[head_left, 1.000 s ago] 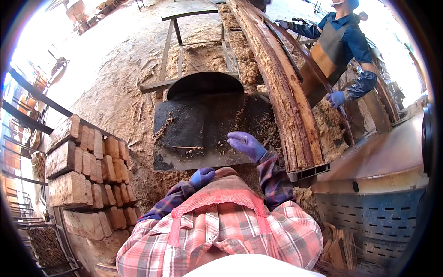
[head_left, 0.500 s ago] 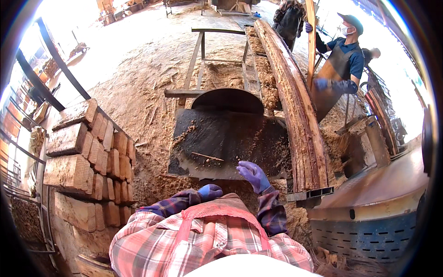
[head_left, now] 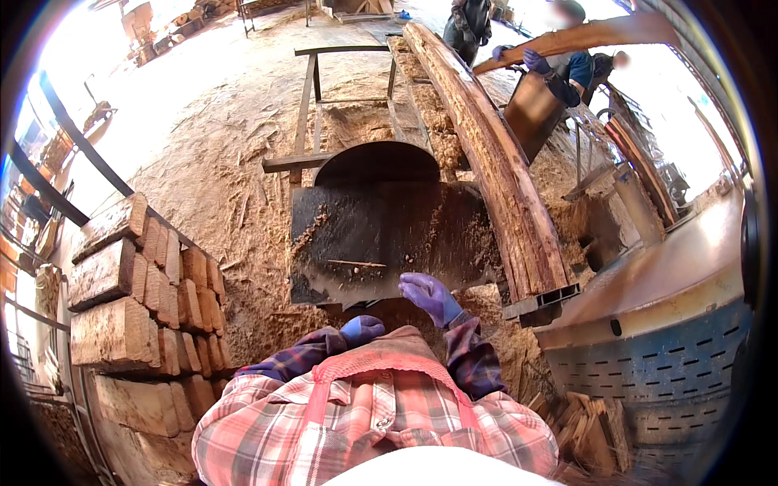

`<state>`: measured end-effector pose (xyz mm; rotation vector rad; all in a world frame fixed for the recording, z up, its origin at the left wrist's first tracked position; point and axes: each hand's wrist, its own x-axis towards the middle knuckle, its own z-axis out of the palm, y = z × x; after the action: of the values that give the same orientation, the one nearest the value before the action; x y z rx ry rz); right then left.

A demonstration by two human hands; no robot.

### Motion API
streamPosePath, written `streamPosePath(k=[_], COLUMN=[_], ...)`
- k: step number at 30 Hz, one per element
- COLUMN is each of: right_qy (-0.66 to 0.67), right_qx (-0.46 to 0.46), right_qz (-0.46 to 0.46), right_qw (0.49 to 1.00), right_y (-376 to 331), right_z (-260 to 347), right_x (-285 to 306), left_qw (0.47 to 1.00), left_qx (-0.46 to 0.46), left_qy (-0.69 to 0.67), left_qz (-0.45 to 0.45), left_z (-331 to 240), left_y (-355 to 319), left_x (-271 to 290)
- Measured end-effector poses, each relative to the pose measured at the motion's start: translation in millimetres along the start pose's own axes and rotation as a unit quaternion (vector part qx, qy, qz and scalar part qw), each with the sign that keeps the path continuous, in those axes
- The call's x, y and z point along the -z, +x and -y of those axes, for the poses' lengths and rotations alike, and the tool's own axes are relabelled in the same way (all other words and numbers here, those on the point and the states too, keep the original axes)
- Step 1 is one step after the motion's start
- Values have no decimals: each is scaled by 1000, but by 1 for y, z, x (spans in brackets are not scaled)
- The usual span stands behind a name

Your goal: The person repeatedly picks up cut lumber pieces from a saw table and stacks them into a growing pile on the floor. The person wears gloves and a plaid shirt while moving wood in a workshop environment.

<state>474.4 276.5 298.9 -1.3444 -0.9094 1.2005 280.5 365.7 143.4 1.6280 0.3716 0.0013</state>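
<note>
Head view: at lower centre, the right hand (head_left: 431, 298) is empty, half-spread near the central dark surface (head_left: 389, 215); the left hand (head_left: 362, 327) is curled, content I cannot tell. Stacked timbers (head_left: 113, 330), left, look already cut; the long log (head_left: 494, 158), upper right, seems not yet shortened.

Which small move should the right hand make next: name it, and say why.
Probably a short reach forward and left with the right hand to pick up the thin wood sliver: it lies on the dark flat top, just beyond those fingers, and the hand looks open and empty.
</note>
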Motion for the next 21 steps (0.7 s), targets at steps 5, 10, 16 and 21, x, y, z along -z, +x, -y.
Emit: streamPosePath(k=[5,10,16,21], right_qy=[9,29,47,68], right_qx=[9,-18,-18,-25], right_qz=[30,52,31,13], right_qw=[999,998,998,997], right_y=[13,17,25,33], right_z=[-12,-4,-11,-6], right_x=[-14,-25,-12,20], left_qw=[996,985,984,995], left_qx=[27,81,78,67], left_qy=[-59,-132,-142,-52], left_qz=[-62,-73,-68,-45], left_z=[9,11,23,14], left_y=[-10,-15,-3,19], left_x=[1,2,3,4])
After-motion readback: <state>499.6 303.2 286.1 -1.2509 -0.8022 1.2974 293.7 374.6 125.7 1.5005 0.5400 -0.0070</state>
